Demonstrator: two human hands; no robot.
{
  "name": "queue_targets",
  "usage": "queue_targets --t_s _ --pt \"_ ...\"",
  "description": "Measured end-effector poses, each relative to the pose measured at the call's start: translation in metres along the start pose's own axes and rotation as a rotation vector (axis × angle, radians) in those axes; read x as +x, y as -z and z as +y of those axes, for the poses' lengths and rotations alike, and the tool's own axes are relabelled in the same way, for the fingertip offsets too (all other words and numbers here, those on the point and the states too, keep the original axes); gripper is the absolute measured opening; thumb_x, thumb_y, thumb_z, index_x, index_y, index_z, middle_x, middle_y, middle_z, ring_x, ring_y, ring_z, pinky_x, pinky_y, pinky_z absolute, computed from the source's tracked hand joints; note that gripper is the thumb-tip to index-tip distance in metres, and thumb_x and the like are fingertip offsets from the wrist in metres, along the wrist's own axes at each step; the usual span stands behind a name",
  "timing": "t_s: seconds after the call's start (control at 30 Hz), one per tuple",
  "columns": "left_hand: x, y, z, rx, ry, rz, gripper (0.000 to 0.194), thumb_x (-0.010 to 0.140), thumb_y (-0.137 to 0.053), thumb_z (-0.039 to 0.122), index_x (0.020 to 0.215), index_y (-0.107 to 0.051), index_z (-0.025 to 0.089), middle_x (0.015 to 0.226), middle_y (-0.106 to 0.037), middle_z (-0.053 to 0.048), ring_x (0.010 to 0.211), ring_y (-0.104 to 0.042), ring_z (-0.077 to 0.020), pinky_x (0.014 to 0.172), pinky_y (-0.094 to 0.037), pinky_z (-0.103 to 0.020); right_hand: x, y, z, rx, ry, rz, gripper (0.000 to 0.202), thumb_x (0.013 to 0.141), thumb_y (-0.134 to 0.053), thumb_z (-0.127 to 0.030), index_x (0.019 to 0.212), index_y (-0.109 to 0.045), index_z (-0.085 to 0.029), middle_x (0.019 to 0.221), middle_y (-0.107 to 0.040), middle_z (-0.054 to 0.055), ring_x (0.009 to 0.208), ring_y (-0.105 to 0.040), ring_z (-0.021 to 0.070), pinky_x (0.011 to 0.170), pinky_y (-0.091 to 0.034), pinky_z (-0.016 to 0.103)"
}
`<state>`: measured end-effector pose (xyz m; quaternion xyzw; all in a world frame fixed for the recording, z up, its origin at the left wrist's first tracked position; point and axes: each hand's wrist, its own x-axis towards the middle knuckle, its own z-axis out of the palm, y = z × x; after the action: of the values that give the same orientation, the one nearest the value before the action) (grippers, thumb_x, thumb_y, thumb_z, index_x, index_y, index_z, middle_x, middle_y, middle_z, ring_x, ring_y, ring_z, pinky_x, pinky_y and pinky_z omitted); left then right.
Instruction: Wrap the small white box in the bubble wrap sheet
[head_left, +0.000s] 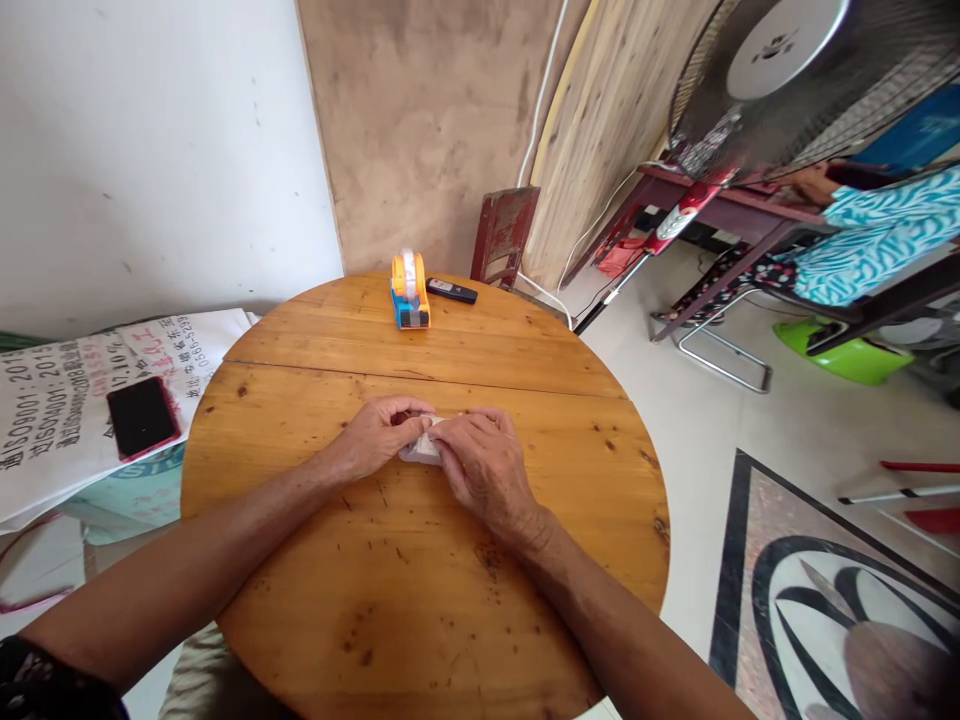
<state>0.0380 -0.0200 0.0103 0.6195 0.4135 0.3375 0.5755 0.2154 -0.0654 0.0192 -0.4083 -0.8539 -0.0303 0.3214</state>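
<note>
Both of my hands meet over a small whitish packet [421,452] near the middle of the round wooden table [390,590]. The fingers of my left hand [380,435] are closed at the packet's left and far edge. Bent over its right side, my right hand [486,462] pinches near the top of it. My fingers cover much of the packet, so its exact kind does not show. Farther back on the table stands an orange and blue tape dispenser [410,295] with a roll of tape in it. Beside the dispenser lies a dark handheld device [451,291].
A black phone [144,417] lies on printed white sacks [67,400] left of the table. A wooden chair [504,235] stands behind it. To the right are a standing fan [780,90], a seated person in a patterned top [870,240] and a green plastic tub [844,352].
</note>
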Motion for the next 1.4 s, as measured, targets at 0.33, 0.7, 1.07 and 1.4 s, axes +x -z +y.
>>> queue_targets --t_s 0.33,0.7,1.07,1.4 --pt "0.001 0.0 -0.001 -0.047 -0.041 -0.018 0.035 0.078 -0.064 0.042 0.093 -0.069 0.012 0.076 -0.066 -0.003 0.064 -0.056 -0.0123 0.06 -0.043 -0.025 0.004 0.002 -0.001 0.008 -0.001 0.083 0.019 0.091 -0.052 -0.011 0.101 -0.062 -0.024 0.093 -0.076 0.002 0.085 -0.067 0.0169 0.092 -0.036 0.039" --pt "0.0 -0.002 0.007 -0.093 0.045 -0.003 0.033 0.077 -0.064 0.037 0.097 -0.067 0.01 0.071 -0.061 0.0 0.06 -0.051 -0.0097 0.057 -0.04 -0.022 0.003 0.003 0.001 0.109 0.006 0.16 0.018 0.088 -0.056 -0.009 0.097 -0.058 -0.025 0.087 -0.075 -0.001 0.078 -0.068 0.0149 0.089 -0.042 0.036" --pt "0.001 0.0 0.002 -0.025 -0.003 -0.005 0.033 0.076 -0.064 0.039 0.094 -0.069 0.011 0.078 -0.066 -0.002 0.066 -0.057 -0.0124 0.061 -0.045 -0.024 0.002 0.008 -0.011 -0.026 0.037 0.047 0.031 0.084 -0.054 -0.009 0.111 -0.059 -0.023 0.102 -0.075 0.005 0.088 -0.068 0.0189 0.095 -0.04 0.041" --pt "0.004 0.003 -0.009 0.01 -0.013 0.053 0.04 0.074 -0.068 0.041 0.102 -0.069 0.012 0.074 -0.066 -0.002 0.062 -0.058 -0.0131 0.058 -0.044 -0.024 0.002 0.016 0.032 0.058 -0.316 0.322 0.017 0.085 -0.053 -0.016 0.096 -0.065 -0.022 0.089 -0.072 0.005 0.084 -0.067 0.0217 0.084 -0.047 0.04"
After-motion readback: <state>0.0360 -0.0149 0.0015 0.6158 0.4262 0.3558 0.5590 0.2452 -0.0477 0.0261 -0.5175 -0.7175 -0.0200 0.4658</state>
